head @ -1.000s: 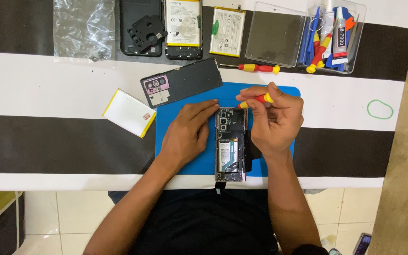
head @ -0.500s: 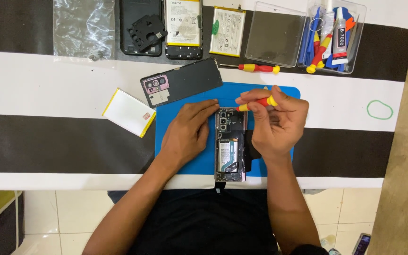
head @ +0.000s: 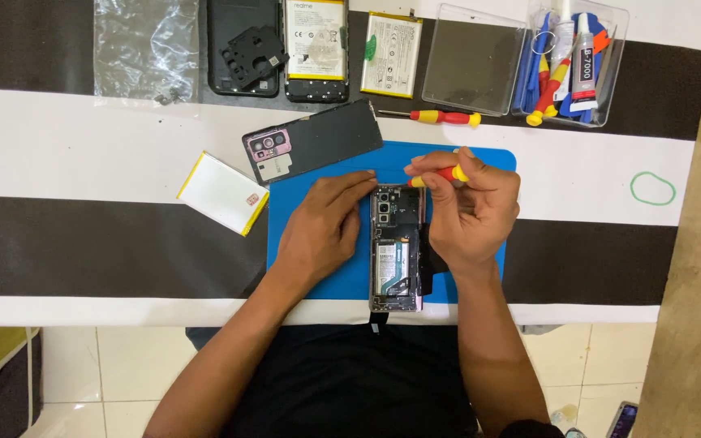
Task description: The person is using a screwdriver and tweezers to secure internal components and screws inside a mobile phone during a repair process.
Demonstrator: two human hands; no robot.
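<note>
Phone [head: 397,247], back cover off with circuit board and copper-coloured parts exposed, lies lengthwise on the blue mat [head: 318,288] at centre frame, left hand [head: 322,227] pressing flat beside it, right hand [head: 472,211] gripping a red-and-yellow screwdriver [head: 438,175].

Light was even and fairly bright, diffuse from overhead, no hard shadows; only soft shade sat under the left hand [head: 322,231] and right hand [head: 472,215] on the blue mat [head: 492,158]. Mild glare showed on the clear plastic bag [head: 135,49] and the transparent tray lid [head: 476,57]. Focus held across the striped table [head: 83,146]; small print stayed soft. Slight compression blur, little edge distortion. Floor tiles [head: 123,365] looked slightly washed.
</note>
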